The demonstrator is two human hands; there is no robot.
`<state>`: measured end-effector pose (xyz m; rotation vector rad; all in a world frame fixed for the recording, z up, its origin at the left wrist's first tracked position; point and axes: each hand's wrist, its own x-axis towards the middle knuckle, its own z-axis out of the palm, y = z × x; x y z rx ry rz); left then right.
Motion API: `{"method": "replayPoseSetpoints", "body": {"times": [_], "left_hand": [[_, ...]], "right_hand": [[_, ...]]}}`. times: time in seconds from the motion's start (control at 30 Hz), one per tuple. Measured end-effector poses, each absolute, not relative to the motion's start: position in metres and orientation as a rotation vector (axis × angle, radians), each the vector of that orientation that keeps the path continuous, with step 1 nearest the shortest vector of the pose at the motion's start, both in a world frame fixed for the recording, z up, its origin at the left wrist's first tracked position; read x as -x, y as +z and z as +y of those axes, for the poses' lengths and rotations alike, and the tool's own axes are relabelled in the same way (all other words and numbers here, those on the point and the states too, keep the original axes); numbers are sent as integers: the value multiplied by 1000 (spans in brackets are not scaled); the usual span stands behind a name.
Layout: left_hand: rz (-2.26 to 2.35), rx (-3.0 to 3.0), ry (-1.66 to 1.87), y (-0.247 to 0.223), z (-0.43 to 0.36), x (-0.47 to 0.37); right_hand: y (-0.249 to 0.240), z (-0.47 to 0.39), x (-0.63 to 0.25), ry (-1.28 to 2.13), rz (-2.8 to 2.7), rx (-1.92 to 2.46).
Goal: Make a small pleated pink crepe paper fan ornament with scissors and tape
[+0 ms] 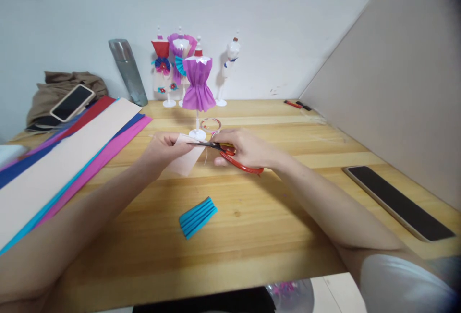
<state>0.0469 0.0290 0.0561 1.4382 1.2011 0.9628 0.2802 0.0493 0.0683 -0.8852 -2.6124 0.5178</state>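
My left hand [166,149] pinches a pale pink sheet of paper [185,160] that hangs down over the table. My right hand [240,146] grips red-handled scissors [243,164], their dark blades lying across the sheet's upper edge beside my left fingertips. I cannot tell whether the blades have cut into it. Below the hands a pleated turquoise paper piece [198,217] lies flat on the wood. Just behind the hands stands a small white dress form [197,120] wearing a gathered purple paper dress [198,84].
Strips of coloured crepe paper [68,159] cover the left side, near a phone [73,102] and a bottle [128,70]. Several dressed forms [163,63] stand against the wall. A ring-shaped roll [211,125] sits behind my right hand. Another phone [398,202] lies at right.
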Motion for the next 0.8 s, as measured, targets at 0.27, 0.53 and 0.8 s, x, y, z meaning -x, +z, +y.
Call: {"method": "replayPoseSetpoints", "body": {"times": [0.27, 0.53, 0.8], "left_hand": [[1192, -1443, 940, 53, 29, -48], [1135, -1425, 934, 53, 27, -51], [1103, -1354, 935, 53, 27, -51]], "right_hand": [[64, 49, -279, 463, -2609, 878], [64, 48, -277, 428, -2605, 871], [61, 51, -279, 427, -2602, 870]]}}
